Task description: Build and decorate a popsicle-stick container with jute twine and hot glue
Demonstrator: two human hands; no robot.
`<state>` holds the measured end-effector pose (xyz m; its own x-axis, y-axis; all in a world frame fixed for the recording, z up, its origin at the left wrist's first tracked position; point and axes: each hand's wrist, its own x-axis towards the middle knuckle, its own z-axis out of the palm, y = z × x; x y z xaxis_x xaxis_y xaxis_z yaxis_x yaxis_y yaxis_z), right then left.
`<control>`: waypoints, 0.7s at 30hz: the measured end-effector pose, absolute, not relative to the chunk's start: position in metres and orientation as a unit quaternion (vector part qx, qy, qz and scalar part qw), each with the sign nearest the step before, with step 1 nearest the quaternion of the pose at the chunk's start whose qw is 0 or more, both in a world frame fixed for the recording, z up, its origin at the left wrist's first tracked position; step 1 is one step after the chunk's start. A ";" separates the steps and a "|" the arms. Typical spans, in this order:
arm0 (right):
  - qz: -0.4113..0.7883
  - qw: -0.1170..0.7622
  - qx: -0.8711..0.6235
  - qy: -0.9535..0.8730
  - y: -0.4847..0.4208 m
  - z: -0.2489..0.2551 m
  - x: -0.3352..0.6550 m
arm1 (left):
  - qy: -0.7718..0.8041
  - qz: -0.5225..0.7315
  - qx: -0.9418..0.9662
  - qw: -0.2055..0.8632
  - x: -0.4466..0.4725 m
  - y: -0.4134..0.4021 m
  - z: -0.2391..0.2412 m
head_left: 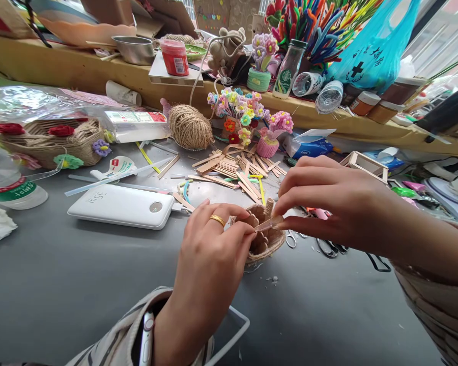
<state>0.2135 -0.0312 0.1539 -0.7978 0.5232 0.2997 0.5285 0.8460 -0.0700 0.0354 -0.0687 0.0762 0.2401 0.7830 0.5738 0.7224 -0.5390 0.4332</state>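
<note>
left hand (209, 249) pinches small twine basket (265, 243) | right hand (328, 201) pinches flat stick (269, 223), lying sideways, tip toward left hand | middle of desk (61, 274)

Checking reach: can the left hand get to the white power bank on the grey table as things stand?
Probably yes. The white power bank lies in the open just beside the left hand, with nothing between them, though that hand is pinching the small twine-wrapped basket.
</note>
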 end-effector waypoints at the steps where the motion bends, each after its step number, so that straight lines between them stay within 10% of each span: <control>1: -0.006 0.154 -0.279 -0.948 -0.031 0.153 0.213 | 0.478 0.388 0.787 0.036 0.036 -0.069 0.076; 21: -0.028 0.069 -0.238 -0.969 -0.027 0.160 0.208 | 0.481 0.382 0.789 0.021 0.036 -0.071 0.075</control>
